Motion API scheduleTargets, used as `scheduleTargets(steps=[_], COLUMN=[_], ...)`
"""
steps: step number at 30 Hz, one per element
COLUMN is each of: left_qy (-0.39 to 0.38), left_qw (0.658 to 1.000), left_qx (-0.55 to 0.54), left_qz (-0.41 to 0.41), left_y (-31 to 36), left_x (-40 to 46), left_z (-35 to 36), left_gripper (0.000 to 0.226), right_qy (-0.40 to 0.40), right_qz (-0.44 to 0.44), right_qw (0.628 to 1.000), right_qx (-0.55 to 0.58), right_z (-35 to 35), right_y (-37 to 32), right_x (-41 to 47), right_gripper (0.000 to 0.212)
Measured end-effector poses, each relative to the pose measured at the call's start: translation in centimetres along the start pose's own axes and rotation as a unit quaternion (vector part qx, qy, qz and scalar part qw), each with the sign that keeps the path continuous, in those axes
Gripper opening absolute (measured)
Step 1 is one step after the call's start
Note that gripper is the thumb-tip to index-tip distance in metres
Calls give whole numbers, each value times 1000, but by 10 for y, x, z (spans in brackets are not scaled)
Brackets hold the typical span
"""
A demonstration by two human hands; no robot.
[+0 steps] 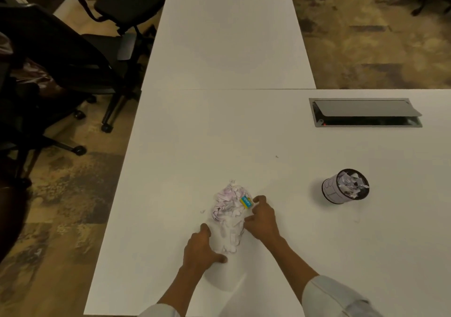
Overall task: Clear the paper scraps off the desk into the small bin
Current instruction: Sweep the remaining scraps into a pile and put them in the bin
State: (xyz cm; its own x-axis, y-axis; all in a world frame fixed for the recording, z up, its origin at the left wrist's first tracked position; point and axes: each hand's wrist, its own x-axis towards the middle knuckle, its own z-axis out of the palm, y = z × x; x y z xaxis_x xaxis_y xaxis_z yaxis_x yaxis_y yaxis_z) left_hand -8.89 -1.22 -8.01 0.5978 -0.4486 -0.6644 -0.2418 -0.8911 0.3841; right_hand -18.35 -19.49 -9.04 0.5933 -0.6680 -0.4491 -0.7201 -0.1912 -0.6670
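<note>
A heap of white and pale pink paper scraps point(229, 215) lies on the white desk point(170, 170) near its front edge, with a small yellow and blue label on its right side. My left hand point(201, 250) rests against the heap's near left side, fingers curled on the desk. My right hand point(262, 216) presses against the heap's right side, fingers bent onto the scraps. Both hands cup the heap between them. The small round bin point(345, 186) stands to the right, apart from the hands, filled to its rim with scraps. One tiny scrap point(202, 211) lies just left of the heap.
A cable hatch point(364, 113) with its grey lid half raised is set into the desk at the back right. A second white desk point(227, 36) extends away ahead. Black office chairs point(73, 60) stand on the patterned carpet to the left of the desk edge.
</note>
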Motion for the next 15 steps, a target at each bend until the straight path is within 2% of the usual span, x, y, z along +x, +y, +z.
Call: scheduleTargets(steps=[2, 5, 9, 11, 13, 15], left_qy=[25, 51, 51, 52, 81, 123], left_qw=[995, 974, 945, 923, 905, 914], left_qx=[-97, -219, -321, -381, -417, -386], left_qz=[-18, -21, -22, -23, -24, -16], left_y=[3, 10, 11, 7, 1, -6], left_x=[4, 11, 20, 24, 25, 25], left_z=[4, 6, 3, -1, -7, -14], left_gripper=[79, 63, 47, 41, 39, 39], right_qy=[17, 55, -8, -26, -2, 27], right_qz=[-19, -29, -6, -3, 0, 1], right_qw=[998, 997, 1000, 1000, 999, 998], right_qx=[52, 51, 13, 8, 33, 65], right_z=[2, 1, 18, 30, 39, 41], right_y=[-3, 8, 31, 31, 21, 9], right_x=[-4, -26, -62, -68, -62, -49], right_gripper=[60, 68, 86, 84, 76, 70])
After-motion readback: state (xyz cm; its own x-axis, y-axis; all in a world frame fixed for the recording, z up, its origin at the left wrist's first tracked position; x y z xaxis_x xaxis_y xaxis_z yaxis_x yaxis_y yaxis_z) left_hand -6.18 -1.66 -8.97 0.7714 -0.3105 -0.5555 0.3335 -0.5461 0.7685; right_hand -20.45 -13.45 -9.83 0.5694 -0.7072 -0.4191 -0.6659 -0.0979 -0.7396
